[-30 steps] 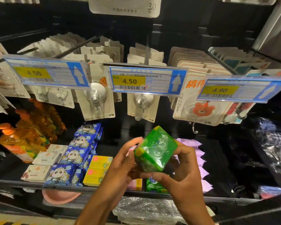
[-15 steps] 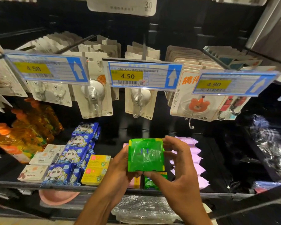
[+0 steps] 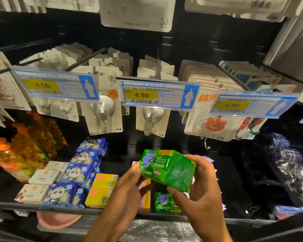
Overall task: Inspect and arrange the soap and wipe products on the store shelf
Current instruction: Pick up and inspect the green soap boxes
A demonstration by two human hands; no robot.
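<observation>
Green film-wrapped soap pack [image 3: 166, 170] is held clear of the shelf [image 3: 59, 206] and tilted, with its blue-lettered face turned up and to the left.

Left hand [image 3: 128, 187]: fingers curled against the pack's nine o'clock end, gripping it.

Right hand [image 3: 201, 194]: fingers wrapped over the three o'clock end, thumb pressed under the lower edge, gripping the same pack.

- At six o'clock of the held pack, a second green soap pack [image 3: 165, 203] stands at the shelf front. A pink pack [image 3: 146, 198] is just beside it at its nine o'clock, and contact cannot be confirmed.
- At eight o'clock, two yellow boxes [image 3: 101, 189] lie one behind the other.
- At nine o'clock, blue panda-print packs [image 3: 80, 170] form a row running toward the back, with white soap boxes [image 3: 42, 177] just beyond them.
- At ten o'clock, orange bottles [image 3: 24, 151] stand well apart from the hands.
- At twelve o'clock, a 4.50 price label [image 3: 157, 95] hangs in front of carded hooks.
- At two o'clock, lilac packs [image 3: 208, 159] are largely hidden behind the right hand.
</observation>
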